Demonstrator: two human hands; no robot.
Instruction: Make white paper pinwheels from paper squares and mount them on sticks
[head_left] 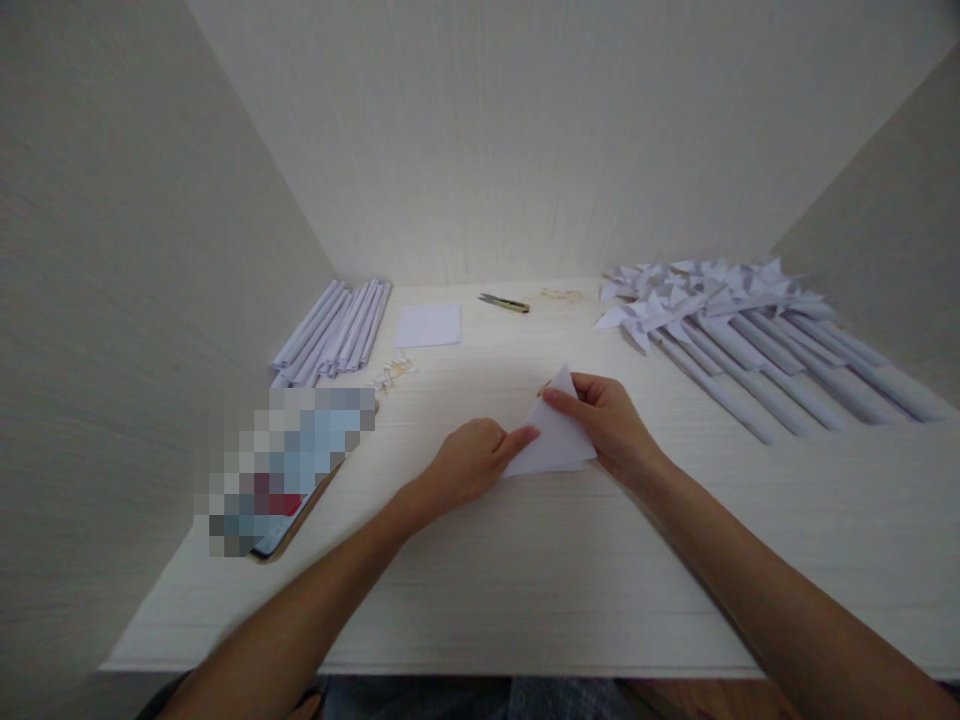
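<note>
Far out to the left of the left hand's fingers lies a flat device [289, 470] on the table [525, 600], its face blurred. Beyond it, a bundle of rolled paper tubes [334, 330] rests against the left wall, with a small heap of pale bits [392, 373] just beside its near end. A blank paper square [428, 325] lies further back, well ahead of the fingers.

The left hand [469, 465] is curled loosely, its thumb stretched out and pressing the lower left edge of a folded white paper triangle [553, 435] — the sheet lies flat on the table between both hands. The right hand [611, 425] covers the triangle's right side, fingers held together and bent, fingertips pinching the upper point.

Beyond the fingertips, near the back wall, lies a small pair of snips [505, 302]. To the right of the right hand — well apart — is a row of finished paper pinwheels [750, 330] on rolled sticks.
</note>
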